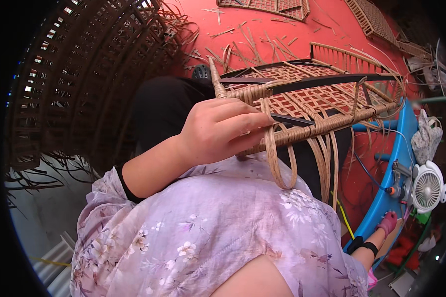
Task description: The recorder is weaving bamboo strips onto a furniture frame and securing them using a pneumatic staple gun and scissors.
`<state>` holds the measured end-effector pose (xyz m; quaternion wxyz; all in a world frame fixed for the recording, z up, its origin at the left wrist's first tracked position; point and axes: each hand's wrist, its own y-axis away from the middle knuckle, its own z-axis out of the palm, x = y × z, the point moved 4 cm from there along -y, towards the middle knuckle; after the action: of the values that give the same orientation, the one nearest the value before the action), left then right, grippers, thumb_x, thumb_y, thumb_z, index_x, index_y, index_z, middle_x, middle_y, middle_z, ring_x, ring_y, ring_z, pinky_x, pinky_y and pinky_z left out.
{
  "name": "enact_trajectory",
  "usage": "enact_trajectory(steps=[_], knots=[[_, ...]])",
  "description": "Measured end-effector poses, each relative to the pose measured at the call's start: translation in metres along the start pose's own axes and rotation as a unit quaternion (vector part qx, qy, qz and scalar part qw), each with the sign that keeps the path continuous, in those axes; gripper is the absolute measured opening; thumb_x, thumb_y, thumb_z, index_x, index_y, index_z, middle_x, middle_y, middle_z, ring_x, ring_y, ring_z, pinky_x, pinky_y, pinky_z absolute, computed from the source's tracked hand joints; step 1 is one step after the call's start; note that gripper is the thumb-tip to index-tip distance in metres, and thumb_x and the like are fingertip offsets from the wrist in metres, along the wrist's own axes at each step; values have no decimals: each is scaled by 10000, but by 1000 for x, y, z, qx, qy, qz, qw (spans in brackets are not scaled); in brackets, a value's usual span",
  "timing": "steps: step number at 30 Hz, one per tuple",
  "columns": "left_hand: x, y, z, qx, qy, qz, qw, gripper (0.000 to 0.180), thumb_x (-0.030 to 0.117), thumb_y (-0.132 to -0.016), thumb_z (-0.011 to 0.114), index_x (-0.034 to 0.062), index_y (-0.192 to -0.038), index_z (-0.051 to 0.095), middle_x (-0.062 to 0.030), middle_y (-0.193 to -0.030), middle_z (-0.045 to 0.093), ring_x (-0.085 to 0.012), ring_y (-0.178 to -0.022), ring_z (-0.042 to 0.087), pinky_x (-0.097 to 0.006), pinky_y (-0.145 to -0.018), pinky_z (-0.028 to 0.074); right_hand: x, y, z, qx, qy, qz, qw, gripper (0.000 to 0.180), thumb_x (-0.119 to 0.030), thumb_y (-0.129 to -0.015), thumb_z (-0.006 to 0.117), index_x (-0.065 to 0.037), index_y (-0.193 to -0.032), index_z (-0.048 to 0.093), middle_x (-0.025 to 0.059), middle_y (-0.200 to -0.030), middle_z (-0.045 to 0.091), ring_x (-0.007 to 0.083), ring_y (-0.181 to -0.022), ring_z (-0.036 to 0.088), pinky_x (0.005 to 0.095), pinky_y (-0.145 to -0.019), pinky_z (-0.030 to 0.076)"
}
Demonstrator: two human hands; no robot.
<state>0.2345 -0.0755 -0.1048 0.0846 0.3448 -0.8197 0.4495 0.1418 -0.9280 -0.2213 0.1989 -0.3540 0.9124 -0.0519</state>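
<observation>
While the rattan strip (274, 158) is pinched tight in the left hand (218, 131) against the woven frame (322, 99), it could be snapped if bent hard; the right hand cannot be seen.

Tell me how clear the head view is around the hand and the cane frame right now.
Head view: the left hand and woven cane frame are sharp in even, soft daylight, without glare; fisheye bends the frame's edges; corners are black; the big basket upper left is dim.
</observation>
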Motion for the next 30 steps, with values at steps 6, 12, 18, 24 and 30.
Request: enact_trajectory(steps=[6, 12, 18, 24, 30], knots=[[-1, 2, 2, 25, 14, 9, 1000, 312, 25, -727, 791, 18, -1028, 709, -93, -838, 689, -223, -688, 672, -315, -577, 527, -3, 0, -11, -172, 138, 67, 973, 320, -261, -854, 690, 9, -1025, 694, 155, -939, 729, 279, -834, 686, 409, -760, 525], [1, 8, 3, 46, -5, -6, 999, 195, 169, -810, 763, 106, -981, 695, -16, -825, 619, -192, -717, 643, -314, -603, 526, -37, 5, -66, 83, 247, 56, 964, 437, -367, -823, 577, -26, -1052, 728, 212, -984, 720, 402, -912, 680, 476, -815, 515], [6, 4, 0, 28, 31, -15, 999, 194, 96, -753, 805, 76, -933, 734, -46, -976, 646, -173, -720, 639, -294, -587, 522, -138, 17, -187, 347, -172, -11, 922, 334, -332, -885, 626, -54, -1030, 742, 89, -1065, 730, 238, -878, 682, 381, -807, 536], [19, -15, 14, 21, 69, 30, 997, 82, 99, -782, 774, 76, -814, 702, -77, -1306, 618, -152, -737, 645, -280, -591, 531, -360, 100, -232, 288, -253, -405, 830, 274, -226, -962, 688, 17, -1088, 700, 97, -1073, 705, 180, -967, 651, 315, -882, 516], [29, -27, 15, -16, 86, -9, 996, 112, 155, -788, 753, 83, -748, 676, -81, -1441, 541, -161, -819, 683, -314, -613, 558, -494, 226, -201, 148, -413, -476, 762, 187, -126, -982, 650, 33, -1080, 671, 99, -1038, 650, 177, -934, 626, 292, -812, 492]])
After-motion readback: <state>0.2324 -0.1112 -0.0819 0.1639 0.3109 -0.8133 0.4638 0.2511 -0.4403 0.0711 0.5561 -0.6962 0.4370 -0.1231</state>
